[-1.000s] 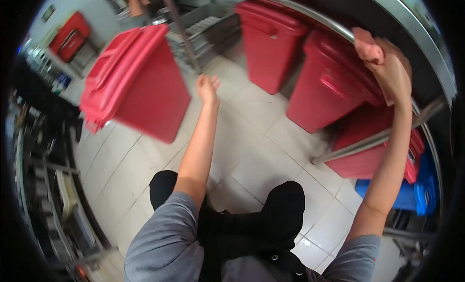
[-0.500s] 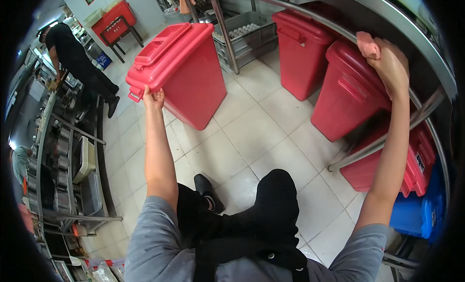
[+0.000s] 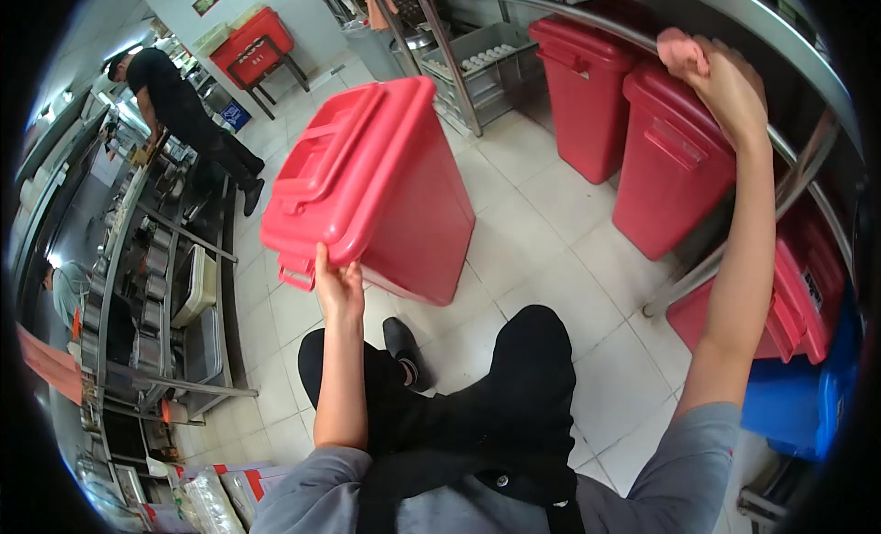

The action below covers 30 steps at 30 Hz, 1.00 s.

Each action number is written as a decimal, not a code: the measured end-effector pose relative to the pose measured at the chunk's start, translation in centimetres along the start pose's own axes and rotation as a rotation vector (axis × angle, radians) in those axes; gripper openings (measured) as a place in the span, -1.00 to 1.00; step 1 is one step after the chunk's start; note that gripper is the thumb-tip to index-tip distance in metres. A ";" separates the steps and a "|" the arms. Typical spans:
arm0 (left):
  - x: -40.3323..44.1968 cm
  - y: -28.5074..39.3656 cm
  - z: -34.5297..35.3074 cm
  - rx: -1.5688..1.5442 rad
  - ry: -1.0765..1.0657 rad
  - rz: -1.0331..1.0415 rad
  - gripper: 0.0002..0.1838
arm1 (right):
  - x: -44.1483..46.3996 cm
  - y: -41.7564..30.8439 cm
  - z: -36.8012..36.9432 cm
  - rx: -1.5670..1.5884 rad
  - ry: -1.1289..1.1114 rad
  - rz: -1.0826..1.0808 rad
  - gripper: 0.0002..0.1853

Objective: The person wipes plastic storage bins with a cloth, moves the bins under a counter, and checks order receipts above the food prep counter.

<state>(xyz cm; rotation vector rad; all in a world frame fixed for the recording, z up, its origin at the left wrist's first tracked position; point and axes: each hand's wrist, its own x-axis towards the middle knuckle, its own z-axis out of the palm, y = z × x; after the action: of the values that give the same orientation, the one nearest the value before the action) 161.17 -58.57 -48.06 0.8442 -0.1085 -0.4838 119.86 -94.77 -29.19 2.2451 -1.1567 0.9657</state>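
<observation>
A lidded red bin (image 3: pixel 413 213) stands on the tiled floor in front of me, slightly left of centre and leaning toward me. My left hand (image 3: pixel 340 286) grips the near corner of its lid (image 3: pixel 344 194), thumb on top and fingers tucked beneath the rim. At upper right, my right hand (image 3: pixel 739 94) is closed around a crumpled pink cloth (image 3: pixel 681 52), close to the metal rail (image 3: pixel 587 20) of a rack. Below that hand is another red bin (image 3: pixel 670 176), under the rack.
More red bins (image 3: pixel 587 103) and a blue bin (image 3: pixel 789 401) sit under the rack on the right. A grey crate (image 3: pixel 496 75) there holds eggs. One person in black (image 3: pixel 188 107) works at the left counter, whose shelves hold metal pots (image 3: pixel 151 323). A rack leg (image 3: pixel 674 291) reaches the floor.
The leaning red bin and my left hand on its lid have come closer to me. My right hand, with the cloth, has shifted slightly left in view. The camera view has also turned.
</observation>
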 end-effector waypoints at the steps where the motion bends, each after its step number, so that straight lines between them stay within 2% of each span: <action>1: -1.1 0.9 -1.2 0.025 -0.086 -0.057 -0.63 | -0.2 0.0 0.1 0.001 0.016 0.039 -0.61; 4: -7.2 1.4 2.6 0.026 -0.081 -0.121 -0.56 | -0.7 -0.1 1.8 -0.046 0.309 0.037 -0.64; 6: -9.5 1.3 2.7 0.114 -0.247 -0.297 -0.45 | -0.7 -0.2 1.8 -0.023 0.207 0.174 -0.49; 7: -9.8 1.3 1.6 0.152 -0.286 -0.488 -0.38 | -0.7 -0.3 1.9 0.016 0.289 0.200 -0.51; 8: -10.7 1.5 2.0 0.230 -0.288 -0.525 -0.31 | -0.8 -0.9 1.6 -0.007 0.350 0.199 -0.54; 10: -12.2 4.3 3.7 0.476 -0.475 -0.571 -0.34 | -1.1 -2.7 0.6 0.184 0.535 0.195 -0.53; 11: -12.6 6.0 4.3 0.653 -0.565 -0.504 -0.39 | -1.4 -4.3 -0.2 0.400 0.558 0.126 -0.58; 12: -12.5 7.6 4.6 0.830 -0.655 -0.431 -0.44 | -1.6 -5.8 -0.7 0.618 0.579 0.058 -0.48; 13: -11.5 9.2 4.6 1.083 -0.656 -0.190 -0.45 | -2.0 -6.9 2.0 1.385 0.534 0.002 -0.55; 14: -9.8 10.8 4.5 1.193 -0.549 -0.042 -0.51 | -4.0 -9.0 3.0 1.582 0.393 0.133 -0.58; 15: -7.9 11.9 5.4 1.344 -0.430 0.228 -0.58 | -6.3 -11.8 4.6 1.738 0.254 0.286 -0.60; 16: -4.5 12.5 5.0 1.304 -0.453 0.428 -0.65 | -8.7 -14.6 7.2 1.889 0.111 0.427 -0.60; 17: -0.2 13.4 3.5 1.338 -0.405 0.547 -0.67 | -11.3 -17.4 10.8 2.020 -0.013 0.537 -0.58; 18: 3.1 13.8 2.4 1.461 -0.306 0.629 -0.65 | -14.1 -19.9 15.2 2.208 -0.226 0.600 -0.66; 19: 7.6 14.3 -0.4 1.577 -0.207 0.568 -0.61 | -16.8 -22.4 19.6 2.359 -0.452 0.699 -0.72; 20: 13.1 15.0 -4.2 1.703 -0.246 0.530 -0.55 | -18.0 -24.9 20.9 2.317 -0.580 0.838 -0.76; 22: 14.7 13.9 -4.3 1.608 -0.193 0.139 -0.46 | -16.7 -29.0 18.2 2.221 -0.560 1.145 -0.68; 23: 14.3 13.5 -4.3 1.617 -0.189 0.136 -0.46 | -16.1 -31.6 18.6 2.158 -0.481 1.100 -0.65; 24: 13.5 13.1 -4.0 1.409 -0.197 0.053 -0.42 | -15.5 -34.4 19.2 2.096 -0.408 1.053 -0.61; 25: 13.1 13.1 -4.0 1.198 -0.198 -0.027 -0.38 | -14.2 -37.6 17.1 1.825 -0.097 0.847 -0.60; 26: 13.2 13.4 -4.2 1.204 -0.185 -0.030 -0.38 | -13.7 -39.8 15.0 1.529 0.177 0.635 -0.58; 28: 13.5 13.7 -5.0 1.013 -0.132 -0.214 -0.36 | -16.8 -41.5 16.2 1.619 0.114 0.643 -0.58; 30: 16.2 14.8 -8.3 0.979 -0.084 -0.226 -0.37 | -22.5 -43.2 21.2 1.594 -0.305 0.899 -0.59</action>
<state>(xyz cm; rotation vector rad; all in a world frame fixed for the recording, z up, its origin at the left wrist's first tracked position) 183.28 -51.85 -44.17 1.8069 -0.3451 -0.6867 154.56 -72.54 -62.64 2.9502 -2.0099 2.6934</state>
